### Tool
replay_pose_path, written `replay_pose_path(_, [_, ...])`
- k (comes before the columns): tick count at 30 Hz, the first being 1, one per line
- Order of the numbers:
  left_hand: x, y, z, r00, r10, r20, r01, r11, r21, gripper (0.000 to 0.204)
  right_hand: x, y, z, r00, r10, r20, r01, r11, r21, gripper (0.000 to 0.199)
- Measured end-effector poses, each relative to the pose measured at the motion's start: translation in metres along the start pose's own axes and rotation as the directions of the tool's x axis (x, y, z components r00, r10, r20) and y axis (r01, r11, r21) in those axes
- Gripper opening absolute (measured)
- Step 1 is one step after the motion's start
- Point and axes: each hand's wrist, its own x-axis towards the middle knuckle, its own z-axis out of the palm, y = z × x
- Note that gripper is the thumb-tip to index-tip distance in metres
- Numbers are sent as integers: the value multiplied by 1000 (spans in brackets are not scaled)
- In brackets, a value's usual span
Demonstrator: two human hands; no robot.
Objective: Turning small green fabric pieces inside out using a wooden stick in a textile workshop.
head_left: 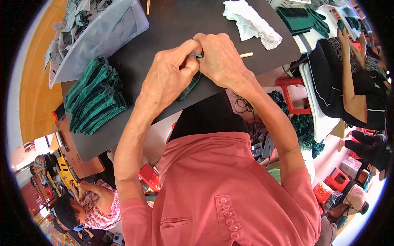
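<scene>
- A crowded workroom surrounds the dark counter (176, 24), with a co-worker in a patterned top (107, 209) at lower left and another in dark clothing (365, 92) at right.
- The left hand (166, 80) is closed, thumb and fingers pinching a green cloth (191, 87); the right hand (221, 61) is curled against it, seemingly gripping the same cloth, though its fingertips are hidden.
- The cloth sits where the hands meet and hangs below them at the counter's near edge, largely covered.
- A firm left pinch and small right-hand moves should suit it; velvety fabric probably slips and stretches, so even tension beats a hard tug.
- Counted near the hands: one cloth between them, as far as shows; one translucent bin (127, 30) of grey-green scraps (78, 16); one stack of green pieces (96, 98), its layers too merged to number; one crumpled white sheet (254, 24).
- Two sticks: one pale stick (148, 7) at the top of the view, and a second stick (247, 55) beside the right hand, whether held or loose I cannot tell.
- Two red stools at right: a nearer stool (283, 82) and a farther stool (337, 178).
</scene>
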Motion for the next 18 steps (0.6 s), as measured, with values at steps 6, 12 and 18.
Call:
replay_pose_path(6, [12, -9, -6, 996, -60, 69, 64, 996, -60, 11, 2, -2, 1, 1000, -25, -16, 24, 997, -70, 13])
replay_pose_path(12, [-4, -7, 8, 996, 0, -87, -2, 1000, -22, 12, 1, -4, 0, 1000, 16, -27, -14, 998, 63, 15])
replay_pose_path(18, [-2, 2, 14, 981, -133, -141, 110, 980, -164, 16, 10, 0, -3, 989, 16, -146, -4, 996, 86, 20])
